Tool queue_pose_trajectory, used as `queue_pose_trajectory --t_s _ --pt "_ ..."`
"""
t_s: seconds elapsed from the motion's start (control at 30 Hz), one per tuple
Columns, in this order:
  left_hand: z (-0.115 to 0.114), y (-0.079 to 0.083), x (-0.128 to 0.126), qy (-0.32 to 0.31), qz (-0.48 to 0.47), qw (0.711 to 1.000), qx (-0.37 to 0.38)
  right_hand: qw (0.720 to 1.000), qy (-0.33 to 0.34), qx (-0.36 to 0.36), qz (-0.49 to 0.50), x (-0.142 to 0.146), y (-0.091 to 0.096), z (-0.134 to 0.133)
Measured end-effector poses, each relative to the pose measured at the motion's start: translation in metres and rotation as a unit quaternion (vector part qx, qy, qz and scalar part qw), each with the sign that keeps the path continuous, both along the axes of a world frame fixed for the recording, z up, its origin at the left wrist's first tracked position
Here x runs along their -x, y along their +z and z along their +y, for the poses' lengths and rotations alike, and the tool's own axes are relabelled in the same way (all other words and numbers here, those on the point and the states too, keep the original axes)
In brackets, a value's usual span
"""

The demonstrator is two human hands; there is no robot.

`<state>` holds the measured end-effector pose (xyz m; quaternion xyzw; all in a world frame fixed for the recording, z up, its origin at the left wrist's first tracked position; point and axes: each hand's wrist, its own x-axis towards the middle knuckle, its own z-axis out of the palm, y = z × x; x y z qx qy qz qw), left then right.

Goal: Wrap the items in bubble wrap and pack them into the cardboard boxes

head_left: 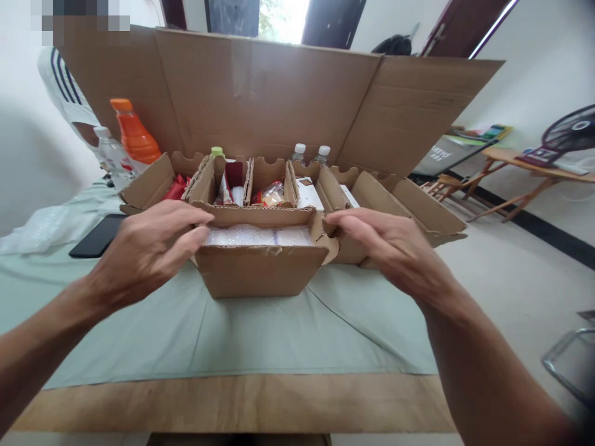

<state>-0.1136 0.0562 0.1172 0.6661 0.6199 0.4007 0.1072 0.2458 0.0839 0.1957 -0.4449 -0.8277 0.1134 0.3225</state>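
Note:
A small open cardboard box [264, 272] stands in front of me, with bubble wrap [260, 236] lying inside it. My left hand [155, 248] is at the box's left top corner, its thumb and fingers apart. On the other side, my right hand [385, 244] has thumb and forefinger together at the right corner, by a bent side flap [331, 249]. Whether the left fingertips touch the cardboard is hard to tell. Behind the box is a row of open cardboard compartments, one with a red packet [177, 187], another with a clear snack packet [272, 194].
A tall cardboard sheet [274, 93] rises behind the row. Left of it stand an orange bottle [136, 133] and a clear bottle [111, 158]. A black phone [98, 236] lies on the green cloth [260, 341]. A fan [569, 136] sits on a wooden table [515, 158] at right.

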Motion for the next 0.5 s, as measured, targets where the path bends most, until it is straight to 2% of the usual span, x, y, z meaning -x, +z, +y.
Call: queue_pose_trajectory --t_s 0.07,0.13,0.2,0.27,0.37,0.43,0.5 --pt "-0.019 -0.016 0.003 0.01 -0.028 1.0 0.006 0.995 -0.04 0.007 0.087 -0.017 -0.021 -0.011" --pt "-0.035 -0.03 0.001 0.021 -0.06 0.998 0.015 0.99 -0.035 0.071 0.119 -0.018 -0.051 -0.012" --pt "-0.043 -0.041 -0.008 0.015 -0.104 0.994 0.035 0.982 -0.012 0.135 0.133 -0.002 -0.082 -0.008" --pt "-0.045 -0.048 -0.022 0.0 -0.156 0.986 0.057 0.972 -0.007 0.16 0.174 0.02 -0.104 -0.006" --pt "-0.049 -0.055 -0.046 0.005 -0.203 0.978 0.051 0.959 -0.033 0.147 0.24 0.042 -0.117 -0.016" --pt "-0.061 -0.056 -0.06 0.021 -0.194 0.98 0.028 0.958 -0.056 0.124 0.251 0.037 -0.12 -0.036" --pt "-0.081 -0.057 -0.072 0.013 -0.181 0.983 0.006 0.959 -0.087 0.103 0.251 0.019 -0.123 -0.064"
